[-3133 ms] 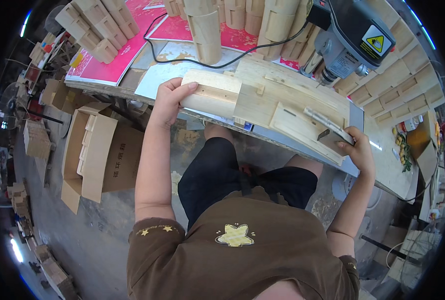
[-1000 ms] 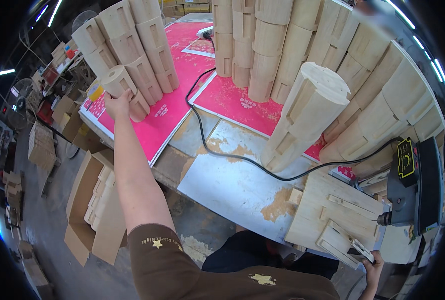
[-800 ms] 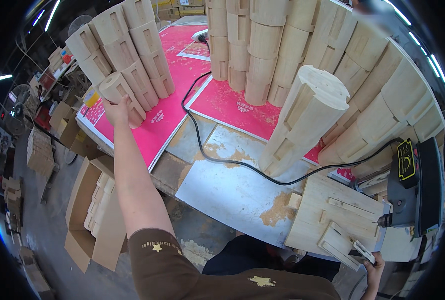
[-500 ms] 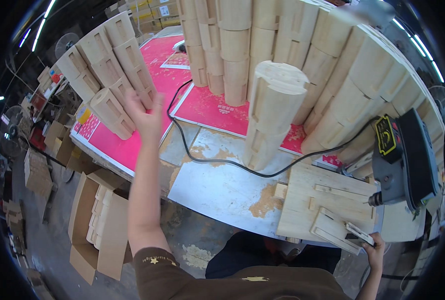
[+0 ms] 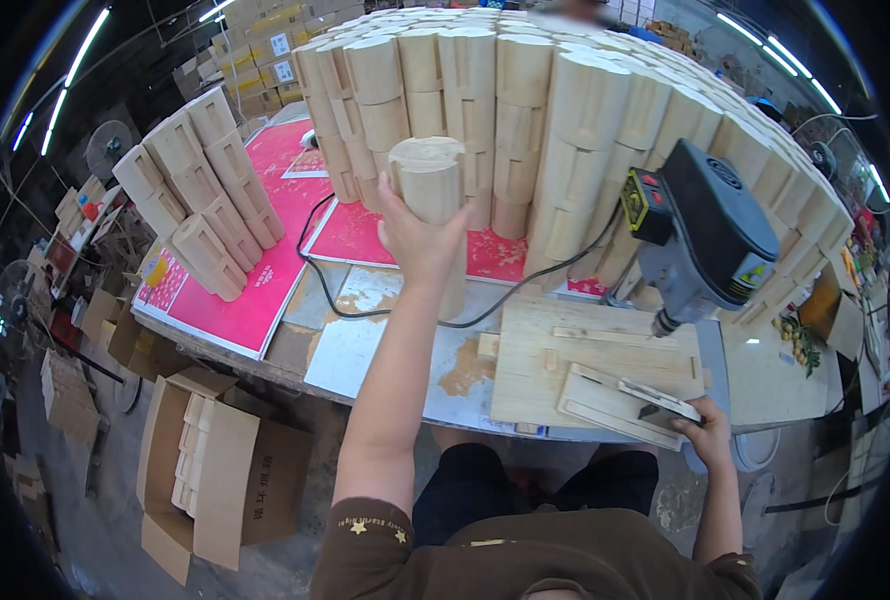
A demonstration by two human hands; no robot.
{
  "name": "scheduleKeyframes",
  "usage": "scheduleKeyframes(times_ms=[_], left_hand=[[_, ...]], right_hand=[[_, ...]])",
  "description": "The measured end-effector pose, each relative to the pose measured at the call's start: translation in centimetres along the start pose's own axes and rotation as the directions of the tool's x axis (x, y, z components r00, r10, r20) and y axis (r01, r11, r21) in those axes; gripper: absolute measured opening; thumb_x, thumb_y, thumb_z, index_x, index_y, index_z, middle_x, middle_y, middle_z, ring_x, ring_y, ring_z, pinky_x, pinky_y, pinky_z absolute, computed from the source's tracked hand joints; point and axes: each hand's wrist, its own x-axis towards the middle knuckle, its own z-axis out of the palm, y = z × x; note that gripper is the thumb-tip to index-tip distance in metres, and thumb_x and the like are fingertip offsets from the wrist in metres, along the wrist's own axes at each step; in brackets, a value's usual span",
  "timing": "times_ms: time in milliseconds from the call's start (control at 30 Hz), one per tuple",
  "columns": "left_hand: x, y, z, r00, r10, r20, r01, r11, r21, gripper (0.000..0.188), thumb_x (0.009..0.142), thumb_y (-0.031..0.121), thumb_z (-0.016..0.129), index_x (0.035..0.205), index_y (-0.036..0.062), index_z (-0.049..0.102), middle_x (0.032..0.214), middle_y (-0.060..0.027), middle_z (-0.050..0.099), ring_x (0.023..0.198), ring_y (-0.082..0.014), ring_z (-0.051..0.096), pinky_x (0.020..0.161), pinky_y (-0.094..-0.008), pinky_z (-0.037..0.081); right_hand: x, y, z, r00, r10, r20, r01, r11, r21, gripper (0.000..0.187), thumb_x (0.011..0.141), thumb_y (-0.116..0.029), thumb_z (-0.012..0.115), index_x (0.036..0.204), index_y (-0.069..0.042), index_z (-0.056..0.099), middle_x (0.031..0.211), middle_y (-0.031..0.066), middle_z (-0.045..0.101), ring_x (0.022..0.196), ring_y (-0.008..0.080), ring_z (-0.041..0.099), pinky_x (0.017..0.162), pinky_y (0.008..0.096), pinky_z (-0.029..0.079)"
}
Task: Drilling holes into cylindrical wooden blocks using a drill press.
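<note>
My left hand [image 5: 420,238] reaches out over the table and closes around the upper block of a short stack of pale wooden cylinders [image 5: 431,185]. Its thumb lies on the right side and the fingers on the left, partly hidden. At the table's front right edge, my right hand [image 5: 705,432] is closed on the end of a wooden jig [image 5: 615,403], by a pale bar with a dark part. This jig rests on a plywood board [image 5: 535,350]. Over the board's right side hangs a drill press head [image 5: 705,225], its chuck pointing down.
Many tall stacks of wooden cylinders [image 5: 585,130] line the back of the table. Slotted stacks [image 5: 200,180] stand on pink sheeting [image 5: 280,200] at left. A black cable [image 5: 525,300] crosses the table. An open carton [image 5: 227,480] with wooden pieces sits at lower left.
My left hand has moved right from near the left stacks to the short cylinder stack and closed around its upper block. My right hand stays at the jig. The whole view has shifted.
</note>
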Motion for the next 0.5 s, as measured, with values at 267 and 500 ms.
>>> scheduleKeyframes(times_ms=[267, 500], left_hand=[[-3.5, 6.6, -3.4, 0.934, 0.352, 0.055, -0.354, 0.935, 0.026, 0.083, 0.054, 0.02, 0.077, 0.128, 0.0083, 0.041, 0.115, -0.0135, 0.053, 0.106, -0.0321, 0.053, 0.086, -0.0458, 0.042], [-13.1, 9.1, -4.5, 0.489, 0.465, 0.738, -0.722, 0.69, 0.044, 0.067, 0.053, 0.011, 0.072, 0.117, 0.0191, 0.054, 0.107, -0.0078, 0.055, 0.098, -0.0283, 0.055, 0.074, -0.0388, 0.049]], right_hand=[[-0.3, -0.2, -0.7, 0.998, -0.03, 0.056, 0.029, 1.0, 0.01, 0.025, 0.063, -0.005, 0.076, 0.085, -0.001, 0.065, 0.076, 0.0064, 0.06, 0.068, 0.0163, 0.056, 0.058, 0.0284, 0.043], [3.3, 2.6, -1.1, 0.961, -0.213, 0.178, 0.192, 0.973, 0.127, 0.03, 0.067, -0.007, 0.077, 0.093, -0.001, 0.065, 0.083, 0.0083, 0.063, 0.08, 0.0184, 0.059, 0.073, 0.0302, 0.046]])
